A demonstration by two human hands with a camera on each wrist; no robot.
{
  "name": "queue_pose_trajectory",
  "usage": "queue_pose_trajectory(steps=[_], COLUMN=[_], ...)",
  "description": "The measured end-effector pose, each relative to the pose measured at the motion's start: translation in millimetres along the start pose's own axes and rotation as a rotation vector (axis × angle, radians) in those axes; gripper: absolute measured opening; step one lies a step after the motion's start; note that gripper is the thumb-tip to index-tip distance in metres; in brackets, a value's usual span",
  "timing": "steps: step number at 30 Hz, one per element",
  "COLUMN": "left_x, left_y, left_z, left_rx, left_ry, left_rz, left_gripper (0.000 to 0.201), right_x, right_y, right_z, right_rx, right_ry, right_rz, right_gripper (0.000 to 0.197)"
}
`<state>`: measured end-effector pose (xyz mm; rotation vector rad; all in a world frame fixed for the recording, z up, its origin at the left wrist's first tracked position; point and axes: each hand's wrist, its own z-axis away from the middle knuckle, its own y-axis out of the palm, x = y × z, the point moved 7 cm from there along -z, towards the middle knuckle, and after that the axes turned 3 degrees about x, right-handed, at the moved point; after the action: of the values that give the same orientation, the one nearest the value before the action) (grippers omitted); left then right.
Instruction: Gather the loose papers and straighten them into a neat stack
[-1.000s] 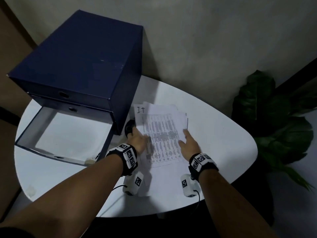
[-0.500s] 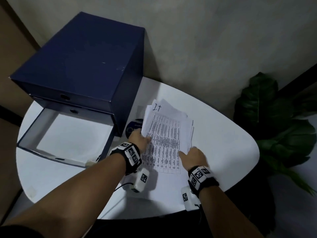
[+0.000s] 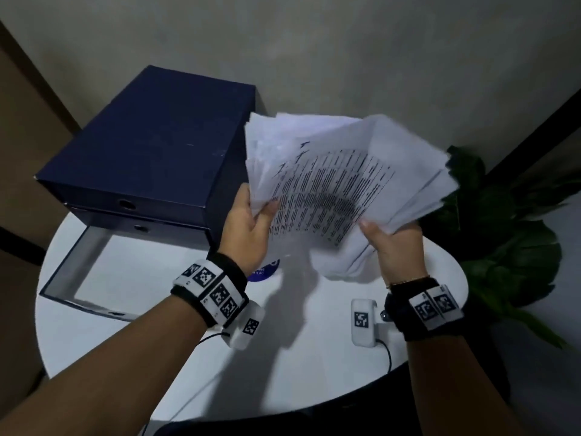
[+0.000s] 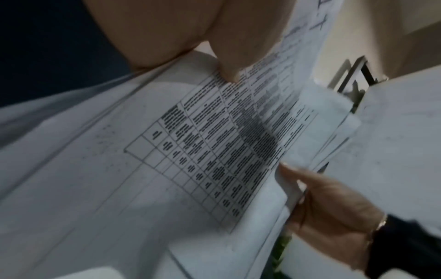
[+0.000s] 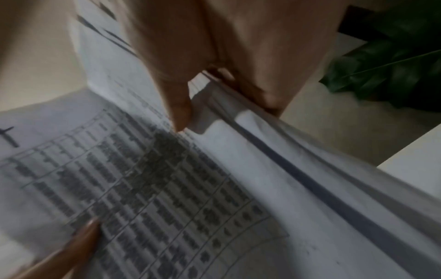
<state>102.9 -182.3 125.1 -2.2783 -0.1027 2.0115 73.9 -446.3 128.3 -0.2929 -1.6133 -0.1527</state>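
A bundle of white papers (image 3: pixel 339 184), the top sheet printed with a table, is lifted off the white round table (image 3: pixel 314 357) and tilted up, edges fanned and uneven. My left hand (image 3: pixel 251 221) grips its left edge, thumb on top. My right hand (image 3: pixel 393 240) grips the lower right edge. In the left wrist view my thumb presses the printed sheet (image 4: pixel 214 141) and the right hand (image 4: pixel 329 203) holds the far side. In the right wrist view the papers (image 5: pixel 167 188) bend under my right thumb. The fingers under the sheets are hidden.
A dark blue drawer box (image 3: pixel 151 152) stands at the table's back left, its lower drawer (image 3: pixel 94 272) pulled out. A blue round disc (image 3: pixel 264 272) lies on the table below the papers. A leafy plant (image 3: pixel 503 240) stands off the table's right edge.
The papers lay flat on the table under both hands; now both hands have lifted the bundle into the air and tilted it up. The blue disc is uncovered.
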Motion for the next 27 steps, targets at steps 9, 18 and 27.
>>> queue_pose_trajectory(steps=[9,18,27], left_x=[40,-6,-25], left_y=[-1,-10,-19], left_z=[10,2,3], left_rx=[0.071,-0.044,-0.211], left_ry=[-0.158,0.025,0.101], left_rz=[-0.020,0.194,0.137], left_gripper=[0.048,0.037,0.042], right_x=[-16,42,61], right_y=[11,13,22], right_z=[30,36,41], right_rx=[-0.097,-0.278,-0.426], right_ry=[0.143,-0.152,-0.297], right_rz=[0.003,0.003,0.065], right_gripper=[0.023,0.049,0.007])
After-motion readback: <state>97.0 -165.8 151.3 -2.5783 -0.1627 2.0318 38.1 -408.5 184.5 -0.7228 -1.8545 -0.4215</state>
